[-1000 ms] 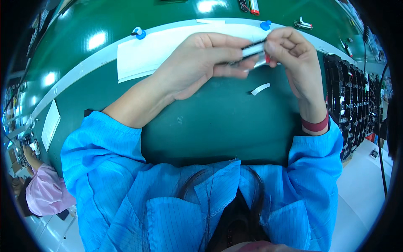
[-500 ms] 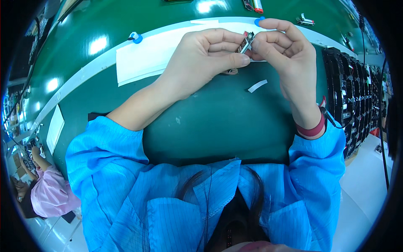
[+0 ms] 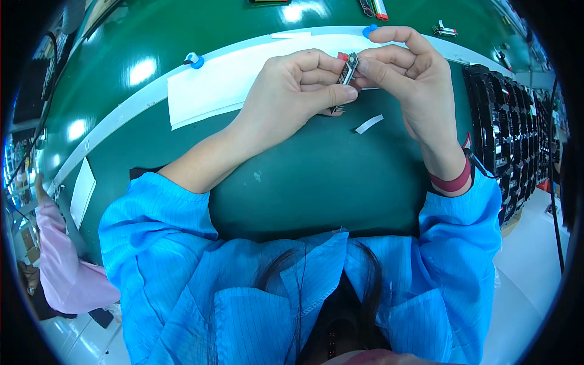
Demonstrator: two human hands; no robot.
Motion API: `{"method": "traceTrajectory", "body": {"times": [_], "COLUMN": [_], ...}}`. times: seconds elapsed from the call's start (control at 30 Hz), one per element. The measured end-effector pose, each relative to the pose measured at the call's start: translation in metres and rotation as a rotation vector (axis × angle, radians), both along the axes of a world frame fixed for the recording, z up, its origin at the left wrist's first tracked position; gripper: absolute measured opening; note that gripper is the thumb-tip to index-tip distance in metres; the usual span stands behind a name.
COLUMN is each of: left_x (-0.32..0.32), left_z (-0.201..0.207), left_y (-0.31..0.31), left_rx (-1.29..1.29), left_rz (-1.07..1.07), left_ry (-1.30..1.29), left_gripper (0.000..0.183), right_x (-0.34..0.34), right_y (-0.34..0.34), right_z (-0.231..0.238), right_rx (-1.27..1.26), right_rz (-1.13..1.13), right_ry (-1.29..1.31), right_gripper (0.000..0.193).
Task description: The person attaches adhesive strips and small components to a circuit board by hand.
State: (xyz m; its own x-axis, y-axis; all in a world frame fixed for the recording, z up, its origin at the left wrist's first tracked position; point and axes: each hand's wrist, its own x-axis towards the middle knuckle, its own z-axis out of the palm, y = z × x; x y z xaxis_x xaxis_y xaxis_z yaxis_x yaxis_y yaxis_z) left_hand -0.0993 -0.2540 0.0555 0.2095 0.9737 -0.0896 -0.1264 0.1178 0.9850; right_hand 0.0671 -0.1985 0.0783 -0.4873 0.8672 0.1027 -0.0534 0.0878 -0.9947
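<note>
In front of me, over the far part of the green mat, my left hand (image 3: 292,85) pinches a small circuit board (image 3: 348,69) between thumb and fingers. The board is narrow, with a pale strip along it, a red bit at its upper end and thin pins poking out below the thumb. At its upper right edge my right hand (image 3: 410,76) closes thumb and a finger on the board; the index finger is raised and bent. Those fingertips partly hide that edge. A red wrist strap (image 3: 453,182) with a cord circles my right wrist. A short white strip (image 3: 369,124) lies on the mat just below the hands.
White paper sheets (image 3: 207,91) lie beneath and left of my hands. Blue knobs (image 3: 194,60) sit along the pale rail. Stacked black trays (image 3: 505,134) stand at the right. Small parts (image 3: 444,29) lie beyond the rail. A person in a pink sleeve (image 3: 67,261) works at far left.
Both hands and the circuit board have shifted slightly left and down, and the board stands a bit more upright. The pink-sleeved person's arm has reached farther forward.
</note>
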Motion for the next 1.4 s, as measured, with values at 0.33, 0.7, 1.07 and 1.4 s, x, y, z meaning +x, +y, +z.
{"method": "traceTrajectory", "body": {"times": [0.33,0.7,1.07,1.4], "left_x": [0.0,-0.002,-0.018,-0.024], "left_z": [-0.001,-0.002,-0.001,-0.011], "left_y": [0.001,0.0,0.009,0.013], "left_rx": [-0.002,0.051,-0.154,-0.21], "left_rz": [0.073,-0.047,-0.265,-0.201], "left_ry": [-0.074,-0.028,-0.697,-0.596], "left_gripper": [0.029,0.031,0.042,0.038], "right_x": [-0.004,0.002,0.01,0.009], "right_y": [0.008,0.008,0.034,0.017], "right_z": [-0.006,-0.004,-0.021,-0.009], "right_rx": [-0.198,-0.043,-0.25,-0.142], "right_rz": [-0.019,0.046,-0.077,0.175], "right_ry": [0.109,0.075,0.164,0.086], "right_gripper": [0.031,0.024,0.03,0.04]}}
